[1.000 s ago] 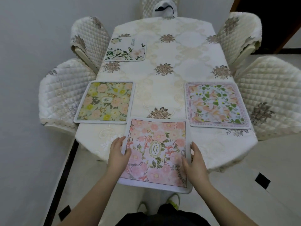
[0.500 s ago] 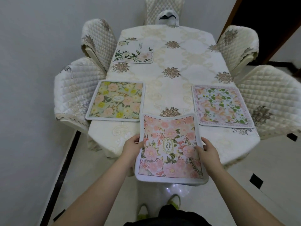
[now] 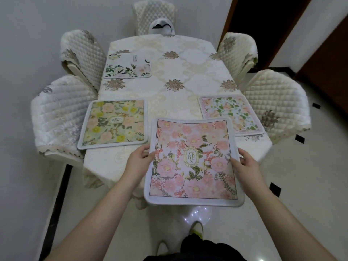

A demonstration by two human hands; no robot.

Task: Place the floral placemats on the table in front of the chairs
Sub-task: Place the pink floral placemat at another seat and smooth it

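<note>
Head view: both hands, left (image 3: 138, 162) and right (image 3: 244, 163), pinch the pink mat (image 3: 192, 161) by its side edges; it looks light and floppy.

Your fingers of the left hand (image 3: 138, 162) and of the right hand (image 3: 244, 162) go under the pink placemat (image 3: 192, 162), so you cannot see them there. This mat covers the near edge of the table (image 3: 180, 72) and one corner of the pink-bordered placemat (image 3: 232, 114). The small print on the far white placemat (image 3: 128, 65) is too small to read. The far chair (image 3: 154, 14) is cut by the top edge.
</note>
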